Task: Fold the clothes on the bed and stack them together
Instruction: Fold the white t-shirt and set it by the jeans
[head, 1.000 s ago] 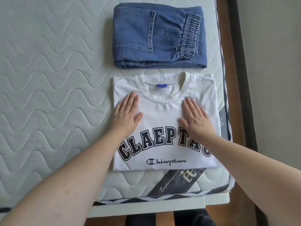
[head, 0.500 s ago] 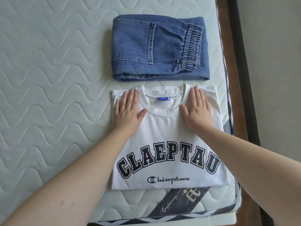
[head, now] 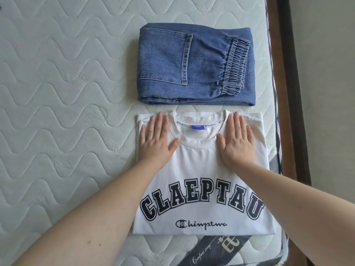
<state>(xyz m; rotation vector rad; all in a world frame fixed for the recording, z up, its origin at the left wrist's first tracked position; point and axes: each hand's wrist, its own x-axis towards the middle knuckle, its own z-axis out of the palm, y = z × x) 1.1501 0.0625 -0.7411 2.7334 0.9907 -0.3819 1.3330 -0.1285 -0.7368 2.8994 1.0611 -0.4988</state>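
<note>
A folded white T-shirt [head: 199, 169] with dark block lettering lies on the mattress [head: 57, 112], collar facing away from me. My left hand [head: 155, 143] presses flat on its left shoulder, fingers together and extended. My right hand [head: 236, 143] lies flat on the right shoulder in the same way. Neither hand grips cloth. Just beyond the shirt sits a folded pair of blue jeans [head: 196, 66], elastic waistband to the right, a narrow strip of mattress between the two.
The quilted mattress stretches wide to the left. Its right edge [head: 276, 104] runs close beside both garments, with a brown bed frame [head: 288, 93] and floor past it. A dark mattress label [head: 219, 250] lies at the near edge below the shirt.
Both hands have slid up the shirt from the lettering to the shoulders beside the collar. The view has moved closer over the clothes.
</note>
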